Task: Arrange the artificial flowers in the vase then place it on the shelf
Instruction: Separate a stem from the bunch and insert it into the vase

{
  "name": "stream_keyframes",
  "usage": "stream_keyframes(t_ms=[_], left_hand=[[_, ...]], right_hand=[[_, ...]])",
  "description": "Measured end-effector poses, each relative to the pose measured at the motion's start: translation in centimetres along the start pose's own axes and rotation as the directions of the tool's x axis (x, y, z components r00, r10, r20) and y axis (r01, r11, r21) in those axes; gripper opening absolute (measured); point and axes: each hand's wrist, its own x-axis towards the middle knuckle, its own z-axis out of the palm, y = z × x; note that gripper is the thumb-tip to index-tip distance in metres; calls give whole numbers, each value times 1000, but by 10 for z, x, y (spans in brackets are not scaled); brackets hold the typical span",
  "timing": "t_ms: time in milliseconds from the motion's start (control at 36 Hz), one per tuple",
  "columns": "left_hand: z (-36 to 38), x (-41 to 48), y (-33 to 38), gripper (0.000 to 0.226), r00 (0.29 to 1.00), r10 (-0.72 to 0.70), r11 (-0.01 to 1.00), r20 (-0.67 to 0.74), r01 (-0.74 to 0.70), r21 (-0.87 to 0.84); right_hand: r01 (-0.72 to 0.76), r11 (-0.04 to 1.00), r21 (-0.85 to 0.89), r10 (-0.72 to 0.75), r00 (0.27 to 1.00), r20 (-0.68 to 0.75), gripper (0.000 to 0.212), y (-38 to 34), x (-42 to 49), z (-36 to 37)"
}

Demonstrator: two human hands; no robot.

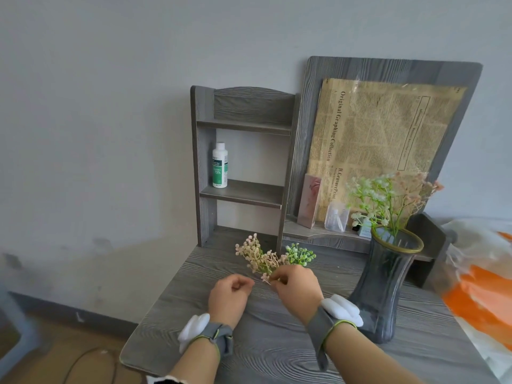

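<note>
A dark glass vase [385,289] with a gold rim stands on the grey desk at the right, holding green and pink artificial sprigs [388,195]. A pink sprig [256,256] and a green sprig [300,254] lie on the desk in front of the shelf unit [243,192]. My right hand [297,286] pinches the stems where the two loose sprigs meet. My left hand [230,295] hovers just left of it, fingers curled, with nothing visibly in it.
A white and green bottle [220,166] stands on the middle shelf. A newspaper-print sheet [382,145] leans on a back board, with a pink box [309,200] and small clear bottle [336,217] below. An orange and white bag [482,289] lies at the right edge.
</note>
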Motion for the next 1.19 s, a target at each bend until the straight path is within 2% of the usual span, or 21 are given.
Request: stream_keyframes(t_ms=[139, 306, 389, 472, 556, 694, 944, 1194], left_hand=[[-1, 4, 8, 11, 989, -108, 948, 97, 132, -291], [0, 6, 14, 26, 938, -187, 834, 293, 309, -458], [5, 6, 16, 23, 927, -180, 744, 329, 348, -571], [9, 6, 17, 10, 936, -152, 680, 318, 333, -653], [12, 7, 18, 6, 954, -133, 701, 270, 283, -655], [11, 11, 21, 2, 974, -110, 734, 196, 212, -645], [15, 12, 26, 2, 979, -167, 684, 114, 198, -702], [10, 14, 35, 10, 979, -154, 636, 132, 201, -745]], right_hand=[[46, 999, 26, -47, 999, 16, 16, -2, 1, 6], [175, 984, 29, -176, 984, 24, 24, -4, 2, 7], [188, 982, 20, -189, 981, 33, 22, -4, 3, 6], [184, 983, -6, -184, 982, 36, 17, -1, 3, 6], [172, 984, -55, -168, 984, 63, 17, 1, 4, 5], [180, 982, -59, -179, 983, 30, 17, -1, 4, 6], [100, 995, 3, -100, 995, -24, 16, -11, 6, 6], [127, 990, -55, -128, 992, -19, 25, -23, 7, -6]])
